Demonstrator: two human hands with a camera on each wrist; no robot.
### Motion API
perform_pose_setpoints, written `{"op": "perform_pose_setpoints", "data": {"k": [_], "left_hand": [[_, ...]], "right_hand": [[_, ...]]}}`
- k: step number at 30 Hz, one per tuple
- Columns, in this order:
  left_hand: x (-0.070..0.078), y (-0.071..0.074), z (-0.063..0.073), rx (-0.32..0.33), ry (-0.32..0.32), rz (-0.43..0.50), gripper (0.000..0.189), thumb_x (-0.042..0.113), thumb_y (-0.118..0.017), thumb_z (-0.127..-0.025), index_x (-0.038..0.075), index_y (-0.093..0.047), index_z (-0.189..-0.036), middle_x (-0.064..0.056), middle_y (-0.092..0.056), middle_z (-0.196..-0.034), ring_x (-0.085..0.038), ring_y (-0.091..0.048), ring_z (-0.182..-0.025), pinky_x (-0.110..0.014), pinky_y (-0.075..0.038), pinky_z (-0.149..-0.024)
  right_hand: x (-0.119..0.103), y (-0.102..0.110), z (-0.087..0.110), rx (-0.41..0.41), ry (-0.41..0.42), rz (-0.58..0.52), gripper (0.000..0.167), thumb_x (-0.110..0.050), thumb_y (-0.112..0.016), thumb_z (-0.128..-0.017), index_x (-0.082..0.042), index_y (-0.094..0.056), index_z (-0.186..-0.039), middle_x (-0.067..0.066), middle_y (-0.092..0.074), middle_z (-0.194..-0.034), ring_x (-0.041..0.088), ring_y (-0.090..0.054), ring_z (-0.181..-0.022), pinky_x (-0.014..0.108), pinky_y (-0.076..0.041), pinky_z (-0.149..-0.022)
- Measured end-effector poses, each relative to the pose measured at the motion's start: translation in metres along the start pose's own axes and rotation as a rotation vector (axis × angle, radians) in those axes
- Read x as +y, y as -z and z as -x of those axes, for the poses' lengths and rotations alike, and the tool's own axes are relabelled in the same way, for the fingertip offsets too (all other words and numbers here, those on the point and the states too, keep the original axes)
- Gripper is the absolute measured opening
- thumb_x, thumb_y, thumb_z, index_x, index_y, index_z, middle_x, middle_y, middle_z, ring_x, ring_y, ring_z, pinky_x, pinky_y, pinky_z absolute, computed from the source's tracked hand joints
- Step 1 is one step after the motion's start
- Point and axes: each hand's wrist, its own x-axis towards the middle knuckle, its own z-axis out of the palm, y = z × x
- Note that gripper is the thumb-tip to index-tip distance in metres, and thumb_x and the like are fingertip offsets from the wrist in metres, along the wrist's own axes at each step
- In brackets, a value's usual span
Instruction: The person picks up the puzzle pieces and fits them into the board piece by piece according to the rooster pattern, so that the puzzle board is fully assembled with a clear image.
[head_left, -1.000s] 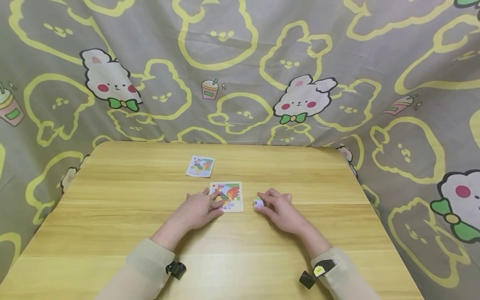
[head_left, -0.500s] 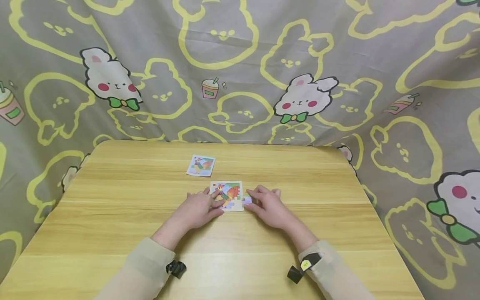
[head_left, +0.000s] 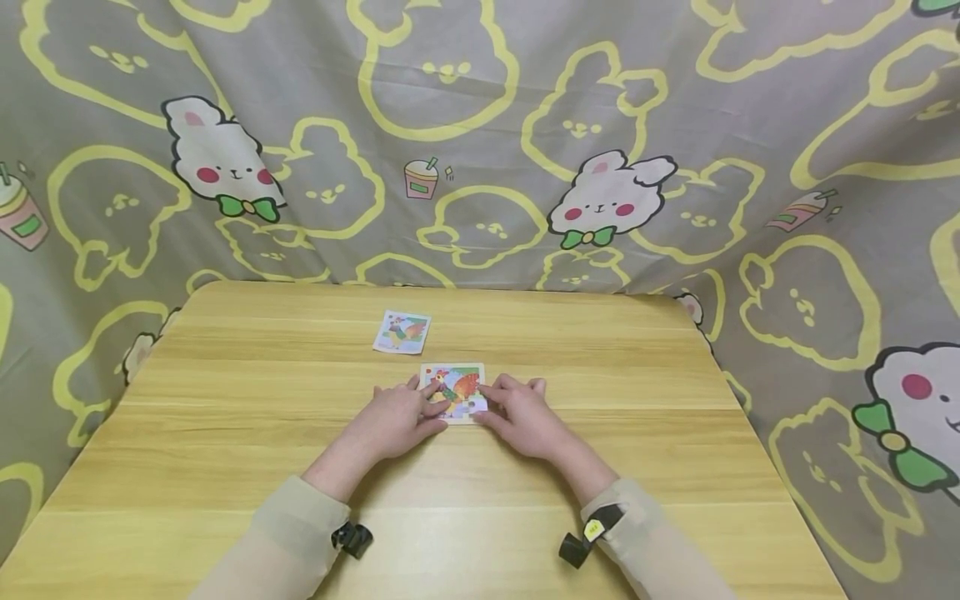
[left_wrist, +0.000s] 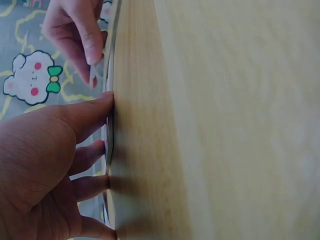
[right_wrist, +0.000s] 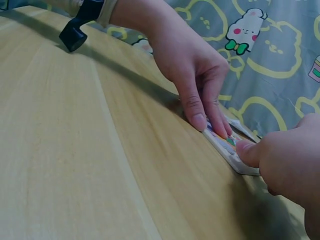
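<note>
A small jigsaw puzzle [head_left: 463, 380] with a rooster picture and a pale frame lies flat on the table in the head view. My left hand [head_left: 401, 419] rests on its left side, the extended fingers spread over the picture. From the right, my right hand [head_left: 525, 417] pinches a pale purple puzzle piece [head_left: 477, 404] above the puzzle's lower right part. The left wrist view catches that puzzle piece [left_wrist: 93, 75] edge-on, raised over the board. In the right wrist view, my right hand [right_wrist: 292, 160] covers part of the puzzle [right_wrist: 231, 156].
Behind the puzzle, slightly left, lies a small picture card [head_left: 402, 332] with the same rooster. The wooden table [head_left: 600, 350] ends at a grey curtain [head_left: 480, 167] with cartoon rabbits on the far side and both flanks.
My right hand has moved left with the puzzle piece, from the bare table beside the puzzle to over its lower right part. My left hand has stayed in place.
</note>
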Motion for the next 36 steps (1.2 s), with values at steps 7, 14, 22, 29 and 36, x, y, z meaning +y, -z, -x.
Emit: {"op": "perform_pose_setpoints", "data": {"k": [7,14,22,29,36], "left_hand": [[0.0,-0.001,-0.001,0.0,-0.005,-0.014,0.041,0.045,-0.067,-0.104,0.024,-0.072,-0.139,-0.008,-0.05,-0.159,-0.047,-0.04,-0.148,-0.09,-0.031,-0.096],[0.0,0.0,0.0,-0.003,-0.015,-0.022,0.04,0.043,-0.067,-0.105,0.024,-0.072,-0.14,-0.009,-0.05,-0.159,-0.048,-0.039,-0.148,-0.087,-0.034,-0.097],[0.001,0.002,-0.001,0.009,-0.065,-0.101,0.04,0.042,-0.067,-0.105,0.023,-0.072,-0.14,-0.011,-0.052,-0.157,-0.048,-0.046,-0.144,-0.081,-0.043,-0.097],[0.004,-0.005,-0.01,0.022,-0.146,-0.124,0.05,0.046,-0.063,-0.106,0.022,-0.063,-0.15,-0.014,-0.041,-0.165,-0.042,-0.039,-0.15,-0.079,-0.038,-0.104],[0.01,-0.01,-0.013,0.014,-0.136,-0.117,0.045,0.042,-0.061,-0.108,0.024,-0.063,-0.15,-0.015,-0.045,-0.162,-0.045,-0.043,-0.146,-0.076,-0.04,-0.105]], "right_hand": [[-0.001,-0.007,-0.002,-0.01,0.018,0.042,0.054,-0.039,-0.071,-0.103,0.0,-0.067,-0.141,-0.01,-0.054,-0.092,0.008,-0.049,-0.075,0.045,-0.026,-0.089],[0.0,-0.01,-0.001,-0.021,0.015,0.043,0.058,-0.04,-0.071,-0.103,0.0,-0.065,-0.143,-0.011,-0.054,-0.095,0.006,-0.048,-0.072,0.043,-0.024,-0.086],[0.002,-0.01,-0.001,-0.016,0.019,0.004,0.055,-0.038,-0.072,-0.102,-0.004,-0.065,-0.144,-0.01,-0.056,-0.096,0.005,-0.048,-0.07,0.043,-0.024,-0.085],[0.004,-0.01,-0.001,0.003,0.018,-0.015,0.05,-0.04,-0.073,-0.102,-0.011,-0.069,-0.141,-0.008,-0.056,-0.093,0.005,-0.048,-0.068,0.041,-0.024,-0.081],[0.004,-0.015,-0.002,0.035,-0.028,-0.036,0.048,-0.041,-0.077,-0.098,-0.013,-0.073,-0.137,-0.009,-0.057,-0.089,0.006,-0.048,-0.07,0.041,-0.025,-0.083]]}}
